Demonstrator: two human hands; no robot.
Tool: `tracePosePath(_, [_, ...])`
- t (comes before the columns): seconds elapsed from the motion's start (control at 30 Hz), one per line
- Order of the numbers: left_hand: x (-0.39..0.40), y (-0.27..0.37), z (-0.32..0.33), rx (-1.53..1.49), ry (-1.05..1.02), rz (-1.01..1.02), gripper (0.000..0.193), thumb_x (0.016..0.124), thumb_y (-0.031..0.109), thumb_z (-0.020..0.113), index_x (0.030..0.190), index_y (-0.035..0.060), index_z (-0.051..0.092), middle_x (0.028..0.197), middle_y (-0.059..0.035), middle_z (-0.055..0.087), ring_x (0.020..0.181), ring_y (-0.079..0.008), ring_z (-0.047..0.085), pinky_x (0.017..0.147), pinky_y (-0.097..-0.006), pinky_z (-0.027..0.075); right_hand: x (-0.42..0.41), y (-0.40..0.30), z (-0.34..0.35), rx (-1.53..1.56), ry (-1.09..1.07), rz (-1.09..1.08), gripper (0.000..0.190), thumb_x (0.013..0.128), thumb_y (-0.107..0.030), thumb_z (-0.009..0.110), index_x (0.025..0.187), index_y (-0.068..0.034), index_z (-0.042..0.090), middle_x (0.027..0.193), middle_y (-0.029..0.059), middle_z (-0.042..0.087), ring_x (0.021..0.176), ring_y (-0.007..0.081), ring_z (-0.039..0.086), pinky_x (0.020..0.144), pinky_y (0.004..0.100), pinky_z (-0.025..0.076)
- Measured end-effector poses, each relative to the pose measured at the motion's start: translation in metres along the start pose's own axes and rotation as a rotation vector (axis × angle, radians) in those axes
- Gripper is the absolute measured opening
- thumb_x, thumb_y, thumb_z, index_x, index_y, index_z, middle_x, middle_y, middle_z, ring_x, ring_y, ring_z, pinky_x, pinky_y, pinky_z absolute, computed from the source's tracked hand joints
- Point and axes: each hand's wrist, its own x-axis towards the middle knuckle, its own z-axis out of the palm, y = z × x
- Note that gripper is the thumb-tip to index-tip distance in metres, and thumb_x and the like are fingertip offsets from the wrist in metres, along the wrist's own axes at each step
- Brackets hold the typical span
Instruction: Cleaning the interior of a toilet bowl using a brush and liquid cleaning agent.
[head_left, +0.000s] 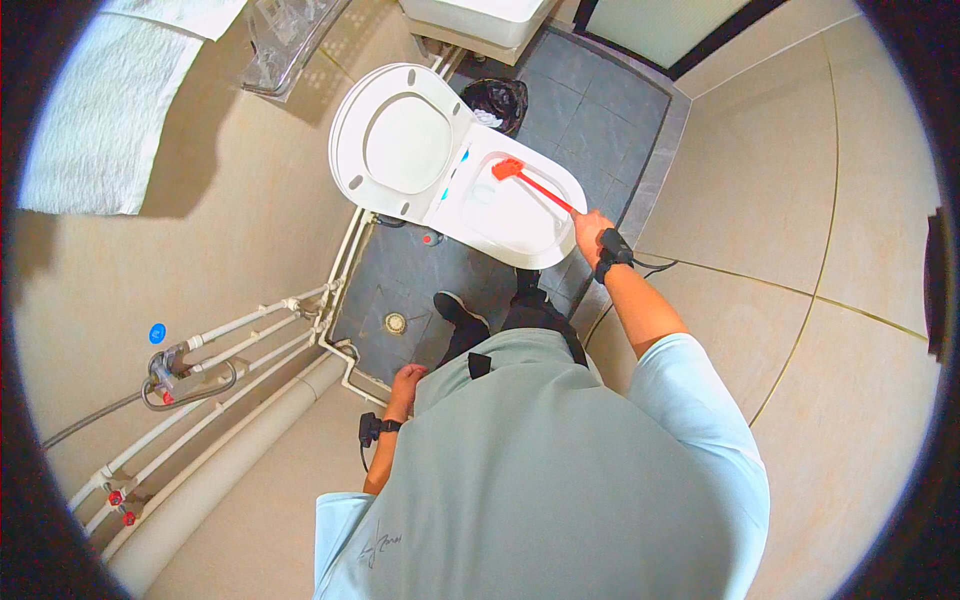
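Note:
My right hand (591, 231) grips the end of a red toilet brush (544, 190) by its handle, at the front rim of a white toilet bowl (517, 251). The bristled head of the brush is over the inside of the bowl, towards its rear right side. Behind the bowl, the white seat and lid (352, 142) are raised. My left hand (406, 384) hangs beside my hip against the grey-green apron (540, 450). Its fingers are partly hidden, and no held object shows there.
A black-lined waste bin (510, 101) stands beside the toilet, below a white basin (487, 19). A red-capped bottle (430, 239) is on the grey tile floor left of the bowl. Pipes (255, 319) and a shower valve (169, 375) line the left wall. A towel (105, 112) hangs upper left.

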Motion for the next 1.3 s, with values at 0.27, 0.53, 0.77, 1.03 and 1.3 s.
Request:
tracePosePath(0.27, [0.002, -0.013, -0.006, -0.037, -0.030, -0.028, 0.018, 0.079, 0.014, 0.048, 0.086, 0.0004, 0.058, 0.082, -0.0063, 0.059, 0.078, -0.0160, 0.053, 0.074, -0.0262, 0.040, -0.026, 0.034, 0.027, 0.007, 0.001, 0.162, 0.023, 0.077, -0.010, 0.040, 0.082, -0.001, 0.060, 0.078, 0.0210, 0.058, 0.077, 0.0313, 0.059, 0.066, 0.0402, 0.048])
tracePosePath(0.53, [-0.005, -0.001, -0.006, 0.064, -0.023, 0.068, 0.016, 0.079, 0.011, 0.047, 0.084, -0.0005, 0.057, 0.076, -0.0052, 0.057, 0.073, -0.0131, 0.052, 0.068, -0.0244, 0.041, -0.049, 0.008, 0.011, -0.014, -0.102, 0.087, 0.019, 0.073, -0.011, 0.045, 0.079, -0.002, 0.060, 0.078, 0.0202, 0.059, 0.074, 0.0326, 0.059, 0.061, 0.0404, 0.048])
tracePosePath(0.77, [0.009, -0.014, -0.010, -0.037, -0.021, 0.022, 0.016, 0.080, 0.014, 0.047, 0.082, 0.0014, 0.057, 0.077, -0.0046, 0.057, 0.074, -0.0136, 0.052, 0.068, -0.0247, 0.041, -0.057, -0.013, 0.048, 0.026, -0.132, 0.143, 0.014, 0.070, -0.009, 0.049, 0.078, 0.000, 0.058, 0.075, 0.0213, 0.059, 0.072, 0.0363, 0.058, 0.061, 0.0415, 0.048])
tracePosePath(1.03, [0.014, -0.021, -0.016, -0.002, -0.031, 0.028, 0.016, 0.080, 0.016, 0.047, 0.080, 0.0029, 0.057, 0.076, -0.0032, 0.057, 0.072, -0.0126, 0.051, 0.067, -0.0240, 0.041, -0.060, 0.012, 0.004, 0.013, 0.034, 0.160, 0.021, 0.075, -0.009, 0.041, 0.082, 0.000, 0.059, 0.079, 0.0231, 0.058, 0.073, 0.0322, 0.059, 0.061, 0.0405, 0.048])
tracePosePath(1.3, [0.004, 0.002, -0.016, 0.053, -0.066, 0.030, 0.016, 0.080, 0.014, 0.046, 0.080, 0.0016, 0.057, 0.077, -0.0047, 0.057, 0.073, -0.0132, 0.052, 0.069, -0.0247, 0.041, -0.077, -0.027, 0.076, 0.149, -0.095, 0.310, 0.015, 0.067, -0.007, 0.053, 0.077, 0.000, 0.061, 0.076, 0.0195, 0.059, 0.074, 0.0366, 0.058, 0.068, 0.0430, 0.047])
